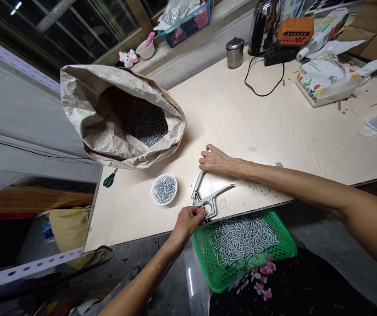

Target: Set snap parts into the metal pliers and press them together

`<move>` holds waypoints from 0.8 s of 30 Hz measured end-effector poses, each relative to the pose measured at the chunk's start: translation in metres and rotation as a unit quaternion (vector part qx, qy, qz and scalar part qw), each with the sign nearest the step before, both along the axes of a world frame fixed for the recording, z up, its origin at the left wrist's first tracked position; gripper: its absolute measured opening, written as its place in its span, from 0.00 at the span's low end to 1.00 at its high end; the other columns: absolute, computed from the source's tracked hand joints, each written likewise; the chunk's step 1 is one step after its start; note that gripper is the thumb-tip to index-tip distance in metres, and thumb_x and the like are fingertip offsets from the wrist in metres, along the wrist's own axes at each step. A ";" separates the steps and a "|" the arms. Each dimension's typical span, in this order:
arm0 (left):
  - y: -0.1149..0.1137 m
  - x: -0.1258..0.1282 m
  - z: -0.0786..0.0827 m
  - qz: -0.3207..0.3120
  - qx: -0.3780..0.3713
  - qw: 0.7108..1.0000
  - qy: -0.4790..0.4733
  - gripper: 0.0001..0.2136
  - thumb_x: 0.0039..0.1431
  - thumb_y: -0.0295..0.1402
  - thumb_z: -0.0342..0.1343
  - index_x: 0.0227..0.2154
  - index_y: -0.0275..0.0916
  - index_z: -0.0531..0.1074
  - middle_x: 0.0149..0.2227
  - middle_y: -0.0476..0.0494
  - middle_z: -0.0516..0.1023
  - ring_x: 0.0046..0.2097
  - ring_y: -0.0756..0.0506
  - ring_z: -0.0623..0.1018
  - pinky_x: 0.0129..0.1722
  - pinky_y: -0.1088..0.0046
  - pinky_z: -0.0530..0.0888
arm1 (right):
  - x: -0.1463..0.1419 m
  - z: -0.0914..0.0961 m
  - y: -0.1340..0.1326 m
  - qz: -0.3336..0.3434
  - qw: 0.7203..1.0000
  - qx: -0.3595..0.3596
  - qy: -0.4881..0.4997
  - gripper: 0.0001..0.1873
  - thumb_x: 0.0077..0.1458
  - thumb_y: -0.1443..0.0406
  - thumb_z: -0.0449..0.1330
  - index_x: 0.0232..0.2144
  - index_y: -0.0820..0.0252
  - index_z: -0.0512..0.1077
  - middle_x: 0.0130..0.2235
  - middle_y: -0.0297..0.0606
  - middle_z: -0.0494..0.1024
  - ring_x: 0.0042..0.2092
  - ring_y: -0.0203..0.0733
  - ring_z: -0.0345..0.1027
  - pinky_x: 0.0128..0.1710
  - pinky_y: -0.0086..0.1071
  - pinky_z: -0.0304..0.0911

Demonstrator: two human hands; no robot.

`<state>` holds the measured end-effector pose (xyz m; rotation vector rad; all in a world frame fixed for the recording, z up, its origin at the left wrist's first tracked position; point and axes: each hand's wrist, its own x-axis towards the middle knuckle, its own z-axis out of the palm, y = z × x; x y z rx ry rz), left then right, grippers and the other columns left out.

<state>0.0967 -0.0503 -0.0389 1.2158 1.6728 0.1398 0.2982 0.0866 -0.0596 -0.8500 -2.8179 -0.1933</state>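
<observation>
So my left hand [190,221] was down at the head of the grey pliers [210,199], right by the near edge of the table [257,127]. Thumb and finger were drawn in close, but I can't tell if they had the tool itself or some small bit. My right hand [216,160] was curled at the far end of one handle; can't tell if it was really gripping. Those handles were spread wide, with the pliers lying between my two hands.

Just left of my left hand sat a white bowl [165,203] of little metal pieces [164,188]. Right of that hand, lower down, was a green basket [215,281] with a heap more. Past the bowl, left of my right hand, stood a big open sack [99,136], and green-handled scissors [108,181] lay farther left.
</observation>
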 end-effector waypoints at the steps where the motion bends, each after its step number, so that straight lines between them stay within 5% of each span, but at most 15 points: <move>1: -0.001 -0.001 -0.001 0.004 0.005 1.000 -0.003 0.16 0.42 0.46 0.58 0.17 0.37 0.70 0.17 0.47 0.72 0.22 0.48 0.71 0.25 0.73 0.66 | -0.001 0.000 0.001 0.000 1.000 -0.003 -0.001 0.13 0.61 0.73 0.51 0.28 0.58 0.70 0.28 0.34 0.71 0.34 0.40 0.55 0.41 0.40 0.43; 8: -0.003 -0.002 -0.003 0.018 0.008 1.000 -0.010 0.13 0.42 0.43 0.58 0.18 0.36 0.71 0.18 0.46 0.72 0.22 0.49 0.70 0.26 0.73 0.66 | 0.012 -0.009 -0.012 -0.045 0.999 -0.027 0.007 0.12 0.60 0.73 0.52 0.27 0.58 0.69 0.29 0.35 0.71 0.37 0.42 0.56 0.40 0.40 0.45; 11: -0.003 0.000 -0.001 0.023 0.007 1.000 -0.019 0.13 0.43 0.43 0.58 0.17 0.36 0.71 0.18 0.46 0.72 0.22 0.49 0.70 0.26 0.73 0.66 | 0.020 -0.002 -0.019 -0.052 0.994 -0.094 0.032 0.06 0.58 0.62 0.58 0.31 0.58 0.71 0.33 0.37 0.74 0.39 0.44 0.58 0.39 0.39 0.49; 15: -0.002 0.003 0.004 0.045 -0.001 0.999 -0.031 0.12 0.41 0.41 0.60 0.18 0.36 0.72 0.17 0.47 0.72 0.21 0.50 0.69 0.25 0.73 0.66 | 0.036 0.001 -0.035 -0.003 0.984 -0.160 0.077 0.35 0.46 0.42 0.61 0.48 0.60 0.68 0.46 0.45 0.73 0.46 0.50 0.60 0.42 0.40 0.56; 18: -0.002 0.004 0.005 0.048 -0.010 0.998 -0.033 0.11 0.40 0.40 0.61 0.19 0.36 0.72 0.17 0.48 0.72 0.21 0.50 0.69 0.25 0.73 0.67 | 0.047 -0.004 -0.046 0.009 0.983 -0.167 0.078 0.51 0.37 0.39 0.63 0.56 0.62 0.61 0.56 0.52 0.64 0.56 0.58 0.54 0.50 0.46 0.54; 24: -0.002 0.003 0.004 0.045 -0.006 0.998 -0.032 0.12 0.41 0.41 0.61 0.18 0.36 0.72 0.17 0.48 0.71 0.21 0.50 0.69 0.25 0.73 0.67 | 0.051 -0.009 -0.053 0.001 0.979 -0.176 0.100 0.51 0.39 0.41 0.64 0.57 0.67 0.59 0.53 0.51 0.66 0.54 0.57 0.55 0.50 0.46 0.57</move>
